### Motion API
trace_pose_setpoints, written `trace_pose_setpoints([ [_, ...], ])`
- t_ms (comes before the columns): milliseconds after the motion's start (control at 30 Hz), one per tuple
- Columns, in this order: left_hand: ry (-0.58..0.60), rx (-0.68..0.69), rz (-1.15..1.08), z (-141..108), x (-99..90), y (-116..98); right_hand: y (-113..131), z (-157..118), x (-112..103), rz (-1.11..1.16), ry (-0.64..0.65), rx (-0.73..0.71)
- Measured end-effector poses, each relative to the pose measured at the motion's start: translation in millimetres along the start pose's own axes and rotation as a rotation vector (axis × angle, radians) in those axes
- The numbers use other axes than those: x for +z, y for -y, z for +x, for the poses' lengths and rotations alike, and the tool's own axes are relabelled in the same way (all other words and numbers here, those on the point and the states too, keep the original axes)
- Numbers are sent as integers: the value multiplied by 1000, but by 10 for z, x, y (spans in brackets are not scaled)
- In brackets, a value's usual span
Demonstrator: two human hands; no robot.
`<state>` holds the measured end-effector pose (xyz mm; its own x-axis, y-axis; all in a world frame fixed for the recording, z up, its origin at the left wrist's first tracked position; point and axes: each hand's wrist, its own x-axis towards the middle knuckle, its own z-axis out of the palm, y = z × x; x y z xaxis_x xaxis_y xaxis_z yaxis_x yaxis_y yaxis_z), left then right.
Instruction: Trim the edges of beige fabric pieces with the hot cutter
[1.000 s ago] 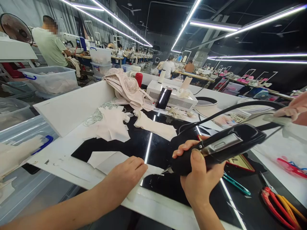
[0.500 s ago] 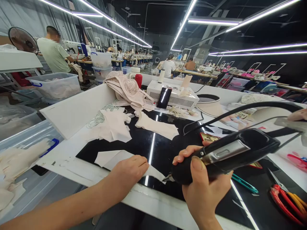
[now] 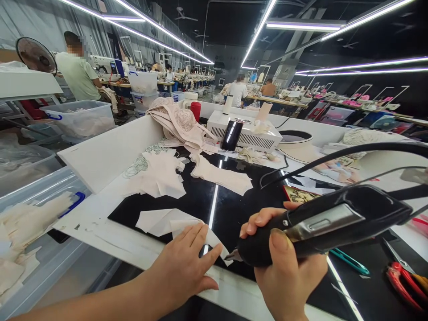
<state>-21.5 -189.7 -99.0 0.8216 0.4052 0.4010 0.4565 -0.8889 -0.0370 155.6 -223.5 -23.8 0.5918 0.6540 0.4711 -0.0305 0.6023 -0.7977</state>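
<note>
My right hand point(image 3: 284, 258) is wrapped round a black corded hand tool point(image 3: 310, 223) with a silver plate on its side. The metal tip of the tool meets the right end of a pale fabric piece point(image 3: 157, 221) near the front edge of the black board point(image 3: 200, 203). My left hand point(image 3: 190, 258) rests flat with its fingers spread over the front of that fabric, thumb apart. Behind it lie a second pale strip point(image 3: 220, 176) and a heap of pale cut pieces point(image 3: 160, 178).
Red-handled scissors point(image 3: 403, 276) and a teal cutter point(image 3: 349, 261) lie at the right. A white box machine point(image 3: 244, 131), a dark cylinder point(image 3: 232, 135) and piled fabric point(image 3: 177, 118) stand behind. A plastic bin point(image 3: 75, 196) is at the left. Two seated people are farther off.
My left hand has opened from a closed pinch and its fingers now spread over the fabric. The tool's tip has shifted slightly down and left, still at the fabric's right end.
</note>
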Motion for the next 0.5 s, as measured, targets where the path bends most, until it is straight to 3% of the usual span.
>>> trace_pose_setpoints([
  [233,-19,-3,-10,3,-11,2,-76,212,158,52,-69,-55],
  [500,-20,9,-55,-3,8,10,-218,229,224,57,-34,-10],
])
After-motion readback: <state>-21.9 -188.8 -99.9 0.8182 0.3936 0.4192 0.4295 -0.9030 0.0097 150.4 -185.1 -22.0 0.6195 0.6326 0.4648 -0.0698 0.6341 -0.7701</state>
